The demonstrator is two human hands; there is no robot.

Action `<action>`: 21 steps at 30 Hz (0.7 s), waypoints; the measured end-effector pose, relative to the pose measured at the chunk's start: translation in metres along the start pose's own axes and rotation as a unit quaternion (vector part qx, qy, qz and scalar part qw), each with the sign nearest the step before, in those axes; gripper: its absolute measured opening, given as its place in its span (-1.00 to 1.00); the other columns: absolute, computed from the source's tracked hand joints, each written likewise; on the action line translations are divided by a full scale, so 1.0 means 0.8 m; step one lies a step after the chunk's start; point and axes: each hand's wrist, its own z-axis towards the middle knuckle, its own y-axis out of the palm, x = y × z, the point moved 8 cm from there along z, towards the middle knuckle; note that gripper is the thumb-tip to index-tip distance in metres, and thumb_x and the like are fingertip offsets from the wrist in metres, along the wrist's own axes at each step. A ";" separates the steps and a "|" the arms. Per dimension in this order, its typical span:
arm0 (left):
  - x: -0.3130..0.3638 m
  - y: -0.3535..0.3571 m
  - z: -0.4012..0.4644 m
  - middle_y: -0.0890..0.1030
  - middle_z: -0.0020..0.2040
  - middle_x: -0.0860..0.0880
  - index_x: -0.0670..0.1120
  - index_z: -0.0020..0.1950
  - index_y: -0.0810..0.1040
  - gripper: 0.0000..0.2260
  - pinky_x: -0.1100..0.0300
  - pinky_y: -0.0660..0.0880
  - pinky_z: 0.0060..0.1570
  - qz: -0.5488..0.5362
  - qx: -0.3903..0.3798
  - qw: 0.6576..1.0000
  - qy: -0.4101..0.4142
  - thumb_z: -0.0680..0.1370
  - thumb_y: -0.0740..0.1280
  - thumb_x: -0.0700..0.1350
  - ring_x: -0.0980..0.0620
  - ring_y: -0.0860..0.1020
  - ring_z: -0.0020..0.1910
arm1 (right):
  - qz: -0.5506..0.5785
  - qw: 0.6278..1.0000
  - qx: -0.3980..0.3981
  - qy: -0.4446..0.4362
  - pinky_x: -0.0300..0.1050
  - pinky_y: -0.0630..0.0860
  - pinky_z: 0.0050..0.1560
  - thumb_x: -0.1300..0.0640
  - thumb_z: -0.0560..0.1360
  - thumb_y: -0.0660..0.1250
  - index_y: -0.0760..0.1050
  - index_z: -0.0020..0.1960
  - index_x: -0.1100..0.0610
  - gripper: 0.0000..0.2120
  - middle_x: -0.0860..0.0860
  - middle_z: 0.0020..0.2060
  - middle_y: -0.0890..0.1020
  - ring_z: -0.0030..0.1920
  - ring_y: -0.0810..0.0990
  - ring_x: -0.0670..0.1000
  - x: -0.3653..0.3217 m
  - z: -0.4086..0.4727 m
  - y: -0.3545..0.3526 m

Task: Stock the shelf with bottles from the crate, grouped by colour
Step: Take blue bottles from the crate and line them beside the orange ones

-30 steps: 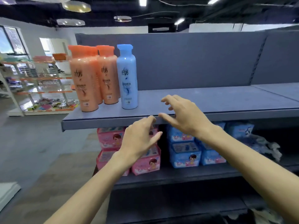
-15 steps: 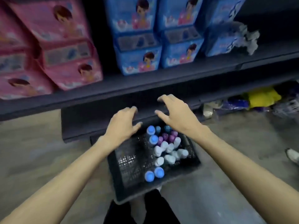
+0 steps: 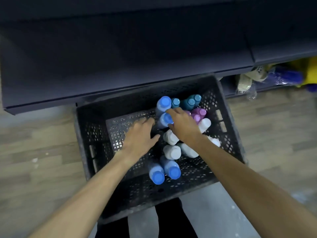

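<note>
Black mesh plastic forms the crate (image 3: 96,134), which sits on the wood floor (image 3: 34,143) at the person's feet, its far wall tucked under the dark shelf (image 3: 120,57). Nearest in it stand two blue bottles (image 3: 164,169), caps up; beyond them is a cluster of white bottles (image 3: 171,152), some tilted. The left hand (image 3: 139,136) hovers open over the bare left half of the crate, fingers spread, holding nothing. The right hand (image 3: 183,126) reaches over the white bottles, its fingers parted around the cap of another blue bottle (image 3: 163,120) but not visibly clamped on it. A further blue bottle (image 3: 163,103) stands just behind that, then teal bottles (image 3: 188,102) along the far wall and purple bottles (image 3: 199,114) beside the right hand.

The bottles look like smooth, rigid plastic, probably full and moderately heavy, so slippery at the body; the neck under the cap seems the surest grip. Neighbours crowd closely and could topple. The crate's left side gives free room, but the shelf edge overhangs the far wall, so lifting straight up and towards the person looks safest.
</note>
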 end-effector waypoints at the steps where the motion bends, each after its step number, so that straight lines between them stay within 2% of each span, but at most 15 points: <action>1: -0.007 0.010 -0.001 0.53 0.11 -0.07 -0.09 0.18 0.47 -0.64 -0.01 0.50 0.06 0.001 0.000 1.000 -0.002 0.49 0.41 0.07 -0.10 0.50 0.10 | -0.014 1.000 -0.004 -0.001 0.02 0.47 -0.07 0.20 0.56 0.31 0.29 0.46 0.08 -0.51 0.13 0.29 0.41 0.13 0.54 0.23 0.000 0.010 0.013; 5: -0.028 0.034 -0.013 0.54 0.10 -0.05 -0.09 0.20 0.48 -0.60 0.01 0.51 0.06 -0.003 -0.016 1.000 -0.010 0.49 0.41 0.11 -0.06 0.53 0.06 | -0.039 0.999 -0.003 -0.005 -0.03 0.34 -0.21 0.29 0.53 0.28 0.30 0.42 0.10 -0.52 0.17 0.21 0.44 0.00 0.58 0.28 0.003 0.030 0.039; 9: -0.041 0.026 -0.023 0.55 0.07 -0.04 -0.08 0.20 0.48 -0.61 -0.01 0.52 0.05 -0.010 -0.013 1.000 -0.027 0.47 0.44 0.07 -0.07 0.55 0.05 | -0.070 0.997 0.000 -0.020 0.05 0.45 -0.10 0.18 0.55 0.31 0.33 0.40 0.12 -0.56 0.16 0.19 0.48 0.06 0.58 0.28 -0.016 0.023 0.011; 11: -0.037 0.008 -0.027 0.55 0.09 -0.05 -0.07 0.23 0.46 -0.60 -0.01 0.52 0.06 -0.004 -0.011 0.999 -0.032 0.47 0.45 0.03 -0.09 0.55 0.07 | -0.078 0.996 0.017 -0.032 0.07 0.48 -0.02 0.04 0.55 0.33 0.35 0.37 0.12 -0.57 0.15 0.17 0.51 0.09 0.58 0.26 -0.030 0.012 -0.029; 14: -0.014 -0.035 -0.031 0.53 0.17 -0.09 -0.07 0.35 0.39 -0.49 -0.01 0.49 0.10 0.005 -0.001 1.000 -0.029 0.47 0.46 0.02 -0.14 0.53 0.15 | -0.076 0.994 0.041 -0.063 0.07 0.47 0.00 -0.15 0.51 0.34 0.39 0.30 0.08 -0.54 0.10 0.12 0.57 0.11 0.58 0.23 -0.060 -0.017 -0.111; 17: 0.015 -0.093 -0.036 0.53 0.16 -0.11 -0.06 0.40 0.33 -0.42 -0.01 0.50 0.00 -0.006 0.022 1.000 -0.011 0.45 0.47 0.01 -0.16 0.54 0.13 | -0.066 0.991 0.073 -0.091 0.04 0.43 -0.01 -0.22 0.49 0.33 0.42 0.28 0.02 -0.53 0.05 0.10 0.61 0.10 0.58 0.19 -0.095 -0.058 -0.209; 21: 0.052 -0.188 -0.058 0.53 0.16 0.02 0.03 0.42 0.31 -0.34 0.02 0.52 0.01 -0.067 0.080 0.994 0.026 0.40 0.51 0.07 -0.03 0.54 0.12 | -0.041 0.984 0.124 -0.124 0.00 0.44 -0.01 -0.26 0.45 0.35 0.49 0.21 -0.02 -0.56 -0.01 0.04 0.65 0.07 0.59 0.16 -0.145 -0.121 -0.341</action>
